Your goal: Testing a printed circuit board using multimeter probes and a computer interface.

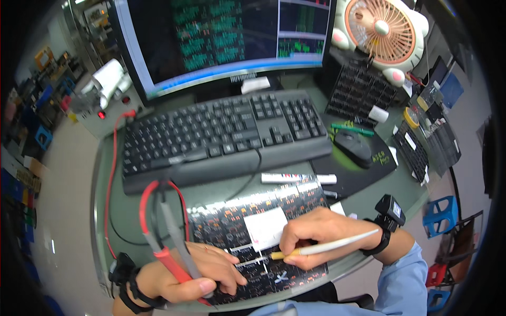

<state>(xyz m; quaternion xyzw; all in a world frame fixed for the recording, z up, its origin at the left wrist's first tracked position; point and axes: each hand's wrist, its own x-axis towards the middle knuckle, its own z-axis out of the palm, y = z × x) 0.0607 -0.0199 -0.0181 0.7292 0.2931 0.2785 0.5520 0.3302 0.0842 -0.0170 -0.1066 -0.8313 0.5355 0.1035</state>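
Note:
A black circuit board (pixel 216 224) with many small parts lies at the table's front edge, under both my hands. My left hand (pixel 197 266) rests on its left side, closed around a red test probe (pixel 173 265) and a grey test probe (pixel 179 237). Their tips are hidden beneath my fingers. Between its fingers my right hand (pixel 316 237) pinches a slim pen-shaped tool (pixel 337 244), white with a yellow front part, its tip low over the board. A white paper slip (pixel 265 227) lies on the board beside my right fingers.
Behind the board stands a black keyboard (pixel 221 131), below a monitor (pixel 221 47). A white marker (pixel 298 179) lies at the board's far edge. To the right are a mouse (pixel 353 148) on a dark pad and a pink-and-white fan (pixel 382 31). A red cable (pixel 109 195) loops along the left.

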